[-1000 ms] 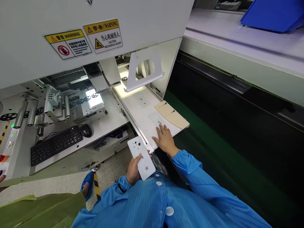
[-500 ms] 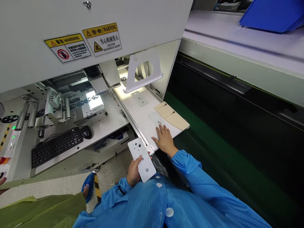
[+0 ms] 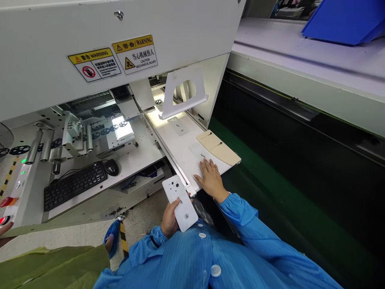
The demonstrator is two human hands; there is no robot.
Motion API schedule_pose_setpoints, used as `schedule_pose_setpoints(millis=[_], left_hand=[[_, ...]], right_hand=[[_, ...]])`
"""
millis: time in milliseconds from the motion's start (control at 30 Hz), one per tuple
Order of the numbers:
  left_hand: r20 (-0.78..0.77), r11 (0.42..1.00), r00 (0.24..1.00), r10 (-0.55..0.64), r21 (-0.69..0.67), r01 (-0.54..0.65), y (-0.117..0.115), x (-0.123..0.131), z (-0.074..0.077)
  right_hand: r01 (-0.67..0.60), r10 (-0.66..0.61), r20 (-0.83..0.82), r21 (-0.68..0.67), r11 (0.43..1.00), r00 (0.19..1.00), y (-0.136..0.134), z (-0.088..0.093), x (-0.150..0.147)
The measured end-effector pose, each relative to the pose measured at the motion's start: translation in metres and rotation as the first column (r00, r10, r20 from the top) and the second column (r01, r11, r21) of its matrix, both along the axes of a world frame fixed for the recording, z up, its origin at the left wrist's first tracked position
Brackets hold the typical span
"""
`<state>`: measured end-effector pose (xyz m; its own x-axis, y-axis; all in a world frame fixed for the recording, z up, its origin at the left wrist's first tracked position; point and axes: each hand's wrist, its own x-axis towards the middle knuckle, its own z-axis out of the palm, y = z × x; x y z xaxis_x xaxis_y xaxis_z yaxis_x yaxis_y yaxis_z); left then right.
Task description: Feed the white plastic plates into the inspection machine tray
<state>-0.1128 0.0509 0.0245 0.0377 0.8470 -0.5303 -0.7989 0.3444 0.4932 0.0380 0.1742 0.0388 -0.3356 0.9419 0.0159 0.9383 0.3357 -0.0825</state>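
Observation:
My left hand [image 3: 170, 216] grips a white phone back panel [image 3: 185, 208] with several dark holes near its top and small dark print lower down. The thumb lies across its face and fingertips show at the far edge. On the white conveyor belt [image 3: 187, 155] my right hand [image 3: 211, 180] lies flat with fingers spread. Beneath and just beyond its fingertips is a pale, nearly transparent panel [image 3: 197, 151], partly covered by the hand. Farther up the belt lies another thin panel [image 3: 178, 126], below a white bracket with a cutout [image 3: 184, 95].
A beige plate [image 3: 219, 147] borders the belt's right side. Left are a keyboard [image 3: 75, 184], a mouse [image 3: 111, 167] and metal rollers [image 3: 46, 143]. The white machine cover [image 3: 180, 32] overhangs the belt. Another person's hand [image 3: 6, 228] is near red buttons. A blue bin [image 3: 345, 20] stands upper right.
The view has shifted slightly. My right hand stays flat at the belt's near end, and my left hand still holds the panel. Little else differs.

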Motion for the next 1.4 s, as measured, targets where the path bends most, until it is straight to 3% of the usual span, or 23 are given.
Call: schedule_pose_setpoints(millis=[233, 700, 833, 933, 1000, 1067, 1167, 1300, 1333, 1400], left_hand=[[-0.011, 1.000, 1.000, 0.007, 0.025, -0.006, -0.009, -0.001, 0.002], [-0.013, 0.998, 1.000, -0.009, 0.060, 0.010, -0.014, -0.008, 0.004], [-0.001, 0.999, 1.000, 0.019, 0.048, -0.019, -0.014, -0.007, 0.006], [0.021, 0.999, 1.000, 0.020, 0.033, -0.020, -0.014, -0.007, 0.006], [0.042, 0.999, 0.999, 0.010, 0.038, -0.011, -0.012, -0.006, 0.006], [0.047, 0.998, 0.998, 0.032, 0.053, -0.035, -0.007, -0.006, 0.008], [0.018, 0.992, 0.994, 0.104, 0.064, -0.105, 0.005, -0.007, 0.012], [-0.037, 0.984, 0.985, 0.170, 0.054, -0.168, 0.012, -0.015, 0.019], [-0.048, 0.982, 0.982, 0.184, 0.054, -0.182, 0.010, -0.019, 0.020], [-0.068, 0.977, 0.976, 0.207, 0.058, -0.203, 0.003, -0.025, 0.021]], right_hand=[[0.005, -0.003, 0.036, -0.054, 0.999, 0.999, 0.005, -0.003, 0.007], [-0.001, 0.002, 0.006, -0.031, 1.000, 1.000, 0.011, -0.006, 0.003], [0.000, -0.002, -0.187, -0.008, 1.000, 0.982, 0.000, 0.020, 0.001], [-0.077, 0.040, -0.474, -0.059, 0.995, 0.880, -0.013, 0.056, 0.004], [-0.146, 0.104, -0.558, -0.030, 0.989, 0.823, -0.019, 0.079, 0.008], [-0.136, 0.138, -0.466, 0.038, 0.990, 0.874, -0.022, 0.091, 0.008], [-0.143, 0.143, -0.246, 0.016, 0.990, 0.959, -0.030, 0.090, -0.001], [-0.451, 0.367, -0.377, -0.161, 0.878, 0.850, -0.049, 0.075, -0.023], [-0.463, 0.381, -0.380, -0.150, 0.874, 0.843, -0.053, 0.073, -0.027], [-0.350, 0.323, -0.253, -0.071, 0.934, 0.912, -0.057, 0.068, -0.030]])
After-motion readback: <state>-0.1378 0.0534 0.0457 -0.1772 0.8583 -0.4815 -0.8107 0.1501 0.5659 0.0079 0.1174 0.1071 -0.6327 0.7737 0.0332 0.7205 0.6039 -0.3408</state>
